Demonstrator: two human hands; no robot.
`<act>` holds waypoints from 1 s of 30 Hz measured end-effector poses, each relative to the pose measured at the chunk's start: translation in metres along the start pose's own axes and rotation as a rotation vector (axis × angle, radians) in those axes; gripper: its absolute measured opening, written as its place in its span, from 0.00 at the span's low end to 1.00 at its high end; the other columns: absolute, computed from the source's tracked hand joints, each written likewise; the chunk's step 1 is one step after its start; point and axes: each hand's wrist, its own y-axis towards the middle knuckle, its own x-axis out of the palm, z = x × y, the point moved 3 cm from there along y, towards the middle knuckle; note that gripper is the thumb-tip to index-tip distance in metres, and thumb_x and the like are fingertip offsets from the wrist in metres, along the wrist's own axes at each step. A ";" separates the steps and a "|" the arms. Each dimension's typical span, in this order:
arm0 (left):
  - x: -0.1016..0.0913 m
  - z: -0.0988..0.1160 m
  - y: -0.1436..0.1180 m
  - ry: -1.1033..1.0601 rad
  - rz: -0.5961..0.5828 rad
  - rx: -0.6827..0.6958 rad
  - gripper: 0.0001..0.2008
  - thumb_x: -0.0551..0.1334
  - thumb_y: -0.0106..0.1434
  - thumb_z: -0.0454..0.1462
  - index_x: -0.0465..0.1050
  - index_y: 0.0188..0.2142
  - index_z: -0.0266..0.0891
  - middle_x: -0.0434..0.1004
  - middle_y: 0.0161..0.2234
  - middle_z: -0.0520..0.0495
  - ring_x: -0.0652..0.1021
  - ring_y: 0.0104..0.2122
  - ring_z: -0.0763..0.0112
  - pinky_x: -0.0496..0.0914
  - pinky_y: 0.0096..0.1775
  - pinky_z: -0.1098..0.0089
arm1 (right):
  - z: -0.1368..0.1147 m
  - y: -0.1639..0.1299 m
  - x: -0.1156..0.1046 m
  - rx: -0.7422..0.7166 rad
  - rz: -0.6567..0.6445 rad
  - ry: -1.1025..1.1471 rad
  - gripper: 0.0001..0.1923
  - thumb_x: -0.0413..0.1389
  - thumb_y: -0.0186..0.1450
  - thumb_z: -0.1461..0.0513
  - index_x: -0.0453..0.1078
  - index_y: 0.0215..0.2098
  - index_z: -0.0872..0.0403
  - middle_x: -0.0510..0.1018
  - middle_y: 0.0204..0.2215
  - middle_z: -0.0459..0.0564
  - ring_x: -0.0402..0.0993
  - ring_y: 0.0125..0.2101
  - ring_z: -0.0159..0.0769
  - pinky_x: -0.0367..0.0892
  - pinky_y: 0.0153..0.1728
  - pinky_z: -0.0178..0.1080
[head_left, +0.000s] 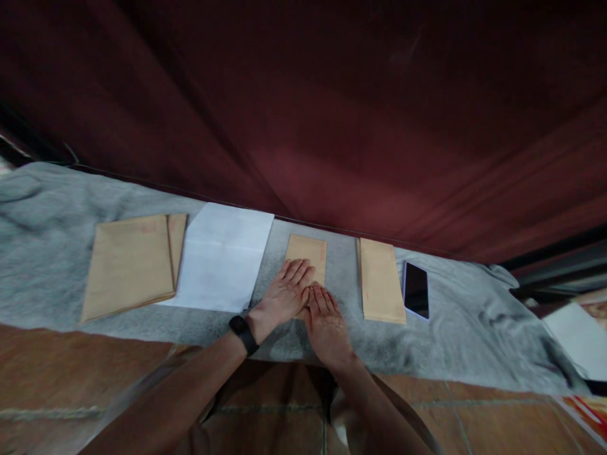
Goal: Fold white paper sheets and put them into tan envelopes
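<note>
Head view: three groups of brown envelopes lie on the grey cloth (47,253). One is a large stack (128,265) at far left, one a narrow envelope (382,281) right of centre, and one a small envelope (310,253) under the hands. There is one white sheet (222,256) and one phone (416,289). The left hand (284,294) and right hand (325,319) press flat on the small envelope, fingers together and extended. Its long axis runs away from the person, toward the dark red curtain (332,114).

Home, prob. — grey blanket (47,253) on tiled floor (71,379), maroon curtain (332,114) behind — makeshift workspace.
</note>
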 end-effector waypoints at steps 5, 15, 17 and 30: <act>-0.005 0.003 0.002 0.003 -0.038 0.002 0.26 0.47 0.73 0.39 0.61 0.67 0.34 0.60 0.70 0.38 0.59 0.71 0.57 0.43 0.71 0.51 | -0.011 -0.012 0.002 0.008 -0.036 -0.039 0.27 0.47 0.73 0.64 0.62 0.68 0.65 0.62 0.68 0.66 0.60 0.68 0.52 0.59 0.67 0.54; -0.003 0.010 0.005 0.124 -0.064 0.069 0.26 0.48 0.73 0.36 0.60 0.68 0.30 0.59 0.70 0.35 0.60 0.70 0.58 0.48 0.70 0.51 | -0.033 -0.029 0.010 -0.023 0.059 -0.242 0.26 0.52 0.66 0.71 0.69 0.61 0.70 0.69 0.61 0.78 0.70 0.61 0.61 0.67 0.60 0.59; -0.003 0.013 0.005 0.146 -0.076 0.077 0.26 0.48 0.72 0.35 0.60 0.68 0.29 0.59 0.70 0.34 0.61 0.70 0.58 0.49 0.71 0.52 | -0.036 -0.031 0.010 -0.026 0.065 -0.264 0.26 0.52 0.65 0.71 0.70 0.60 0.70 0.70 0.60 0.78 0.72 0.59 0.61 0.68 0.58 0.59; 0.009 0.039 -0.002 0.112 -0.093 0.123 0.29 0.48 0.67 0.27 0.63 0.67 0.29 0.62 0.69 0.34 0.64 0.68 0.58 0.60 0.68 0.57 | -0.050 -0.027 -0.008 0.036 -0.156 -0.206 0.24 0.48 0.66 0.74 0.71 0.58 0.73 0.71 0.57 0.82 0.74 0.58 0.61 0.69 0.55 0.61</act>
